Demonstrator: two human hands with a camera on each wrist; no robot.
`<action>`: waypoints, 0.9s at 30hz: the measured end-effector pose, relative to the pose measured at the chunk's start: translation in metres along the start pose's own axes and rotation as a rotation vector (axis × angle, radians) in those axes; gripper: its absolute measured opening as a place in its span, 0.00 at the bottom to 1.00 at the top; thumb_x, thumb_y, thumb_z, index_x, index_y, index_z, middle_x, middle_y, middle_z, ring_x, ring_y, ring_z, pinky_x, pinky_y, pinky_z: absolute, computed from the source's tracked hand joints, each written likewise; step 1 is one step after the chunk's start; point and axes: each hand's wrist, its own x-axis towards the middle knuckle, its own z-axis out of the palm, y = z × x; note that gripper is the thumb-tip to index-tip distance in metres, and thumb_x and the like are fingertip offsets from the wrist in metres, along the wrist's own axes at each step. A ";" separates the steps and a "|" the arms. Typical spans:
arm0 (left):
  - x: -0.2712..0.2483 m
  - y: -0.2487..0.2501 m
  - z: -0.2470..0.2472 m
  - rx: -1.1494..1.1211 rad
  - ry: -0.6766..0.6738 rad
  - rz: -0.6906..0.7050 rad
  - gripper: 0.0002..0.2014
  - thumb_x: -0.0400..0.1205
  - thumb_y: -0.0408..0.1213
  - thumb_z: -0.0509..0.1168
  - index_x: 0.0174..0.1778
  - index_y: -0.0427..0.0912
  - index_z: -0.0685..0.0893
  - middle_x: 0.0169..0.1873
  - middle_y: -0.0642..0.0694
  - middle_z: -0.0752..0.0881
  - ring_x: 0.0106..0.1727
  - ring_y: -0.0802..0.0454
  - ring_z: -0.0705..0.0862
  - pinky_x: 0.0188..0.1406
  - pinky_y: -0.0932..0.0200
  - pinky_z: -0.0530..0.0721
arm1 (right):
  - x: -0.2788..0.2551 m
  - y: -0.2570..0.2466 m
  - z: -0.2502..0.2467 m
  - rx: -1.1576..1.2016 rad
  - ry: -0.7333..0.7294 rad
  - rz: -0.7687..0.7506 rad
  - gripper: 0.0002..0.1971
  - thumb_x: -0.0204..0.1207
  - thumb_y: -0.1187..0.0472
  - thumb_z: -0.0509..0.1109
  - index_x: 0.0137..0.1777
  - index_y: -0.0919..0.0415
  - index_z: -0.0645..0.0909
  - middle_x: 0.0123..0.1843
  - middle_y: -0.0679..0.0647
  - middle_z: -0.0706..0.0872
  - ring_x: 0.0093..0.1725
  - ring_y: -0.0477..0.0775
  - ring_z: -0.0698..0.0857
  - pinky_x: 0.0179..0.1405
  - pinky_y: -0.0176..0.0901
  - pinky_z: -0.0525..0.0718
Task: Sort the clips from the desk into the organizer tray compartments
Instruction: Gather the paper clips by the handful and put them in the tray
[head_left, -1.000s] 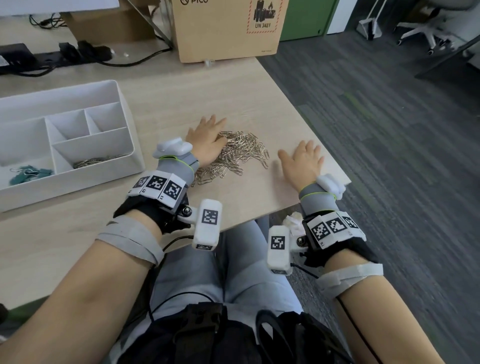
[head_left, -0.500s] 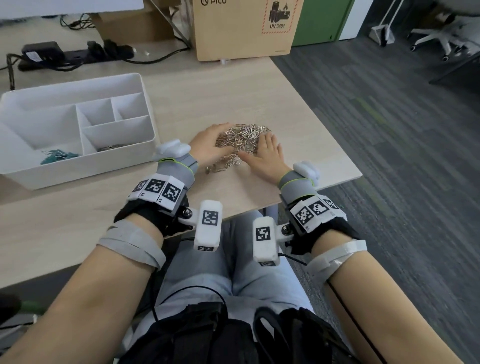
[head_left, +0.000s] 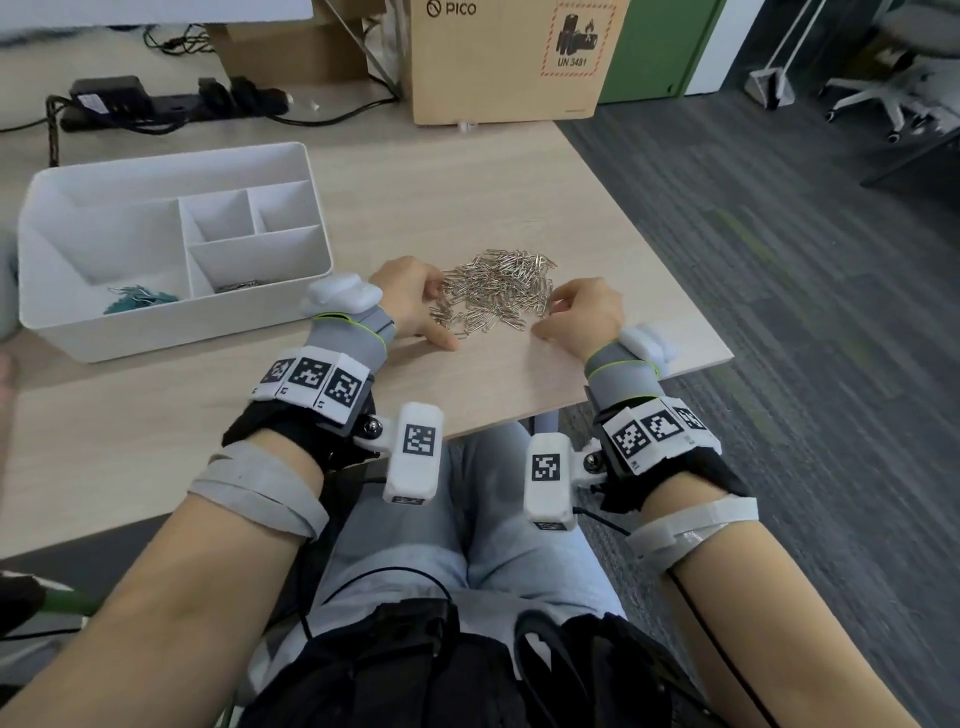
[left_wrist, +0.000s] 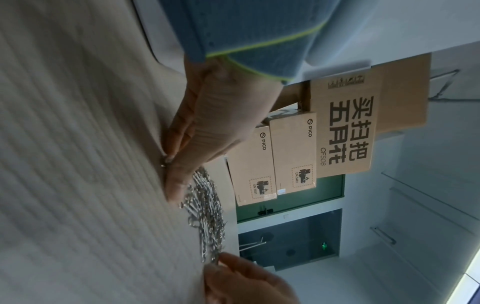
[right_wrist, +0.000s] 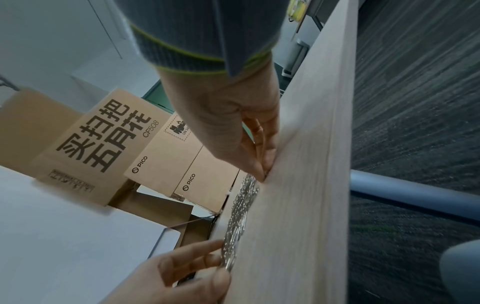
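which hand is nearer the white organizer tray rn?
Left. The left hand sits at the left edge of the paper clip pile, just right of the white organizer tray. The right hand is beyond the pile, farther away.

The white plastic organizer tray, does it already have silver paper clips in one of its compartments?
Yes, the white plastic organizer tray shows a small heap of silver paper clips in its front right compartment, beside teal clips in the left one.

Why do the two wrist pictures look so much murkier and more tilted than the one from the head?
Head view: bright, even light, sharp on the paper clip pile and white organizer tray, edges bowed by the wide lens. Left wrist view: dim, turned sideways, desk grain smeared by blur. Right wrist view: likewise dim and tilted, carpet streaked, box lettering still legible.
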 end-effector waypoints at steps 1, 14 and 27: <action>0.001 0.002 0.002 -0.024 0.001 -0.003 0.32 0.57 0.45 0.83 0.55 0.37 0.83 0.47 0.44 0.84 0.50 0.44 0.82 0.47 0.56 0.74 | 0.000 -0.001 0.002 0.014 -0.001 -0.007 0.17 0.63 0.66 0.75 0.53 0.58 0.87 0.52 0.58 0.89 0.55 0.57 0.86 0.48 0.37 0.79; 0.036 0.017 0.001 -0.182 0.122 0.046 0.28 0.62 0.41 0.81 0.58 0.40 0.84 0.49 0.43 0.86 0.48 0.46 0.84 0.54 0.54 0.80 | 0.028 -0.015 -0.003 0.120 0.154 -0.100 0.15 0.71 0.66 0.67 0.58 0.61 0.86 0.54 0.59 0.89 0.57 0.57 0.85 0.51 0.36 0.76; 0.058 0.025 0.020 0.030 -0.234 0.116 0.28 0.87 0.47 0.49 0.81 0.42 0.48 0.82 0.44 0.45 0.83 0.49 0.40 0.81 0.48 0.37 | 0.028 -0.026 0.004 -0.048 -0.385 -0.302 0.23 0.86 0.62 0.53 0.79 0.69 0.59 0.83 0.62 0.57 0.83 0.58 0.51 0.79 0.46 0.45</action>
